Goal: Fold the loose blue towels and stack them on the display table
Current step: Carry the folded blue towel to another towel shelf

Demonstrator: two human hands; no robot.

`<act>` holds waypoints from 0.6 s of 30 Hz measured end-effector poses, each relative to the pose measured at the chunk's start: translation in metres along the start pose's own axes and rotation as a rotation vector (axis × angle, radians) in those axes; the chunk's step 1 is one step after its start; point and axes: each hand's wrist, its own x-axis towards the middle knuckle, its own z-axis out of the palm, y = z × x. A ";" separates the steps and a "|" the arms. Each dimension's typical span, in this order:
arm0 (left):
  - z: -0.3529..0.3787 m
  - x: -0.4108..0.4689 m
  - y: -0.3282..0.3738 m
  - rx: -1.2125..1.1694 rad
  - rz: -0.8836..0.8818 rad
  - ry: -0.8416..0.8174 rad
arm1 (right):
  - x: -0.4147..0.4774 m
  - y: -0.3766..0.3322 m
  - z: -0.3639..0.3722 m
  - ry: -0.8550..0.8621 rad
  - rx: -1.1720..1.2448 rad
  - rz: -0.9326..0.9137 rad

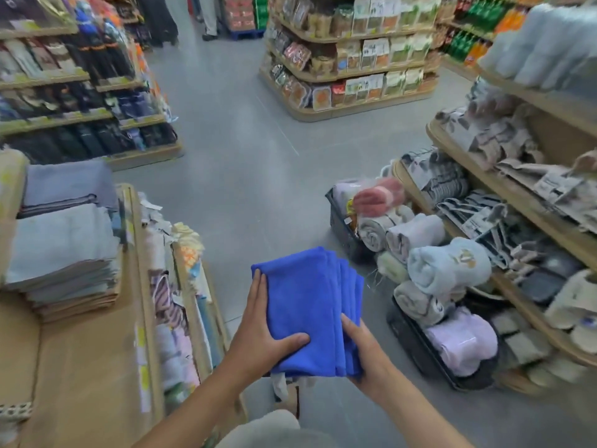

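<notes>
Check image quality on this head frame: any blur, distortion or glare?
Head view: motion blur smears the right-hand shelves and rolled towels; the folded blue towels, left hand and right hand stay fairly sharp. Wide-angle distortion bows shelf edges outward. Lighting is even, with no strong glare or hard shadows.

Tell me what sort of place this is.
Most likely a retail shop: tiered shelves of packaged snacks, bottled drinks, and stacks of folded towels on a display table beside the aisle.

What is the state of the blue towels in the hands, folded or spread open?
Folded. The blue towels form a compact bundle with several layered edges on its right side, held between the left hand and right hand.
</notes>
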 end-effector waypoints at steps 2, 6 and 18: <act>-0.001 0.030 -0.005 -0.020 -0.021 0.016 | 0.031 -0.017 -0.003 0.001 -0.019 0.015; -0.021 0.108 -0.010 -0.056 -0.037 0.057 | 0.112 -0.064 0.001 -0.023 -0.066 0.042; -0.109 0.346 -0.008 -0.032 -0.041 0.180 | 0.339 -0.214 0.048 -0.123 -0.133 0.037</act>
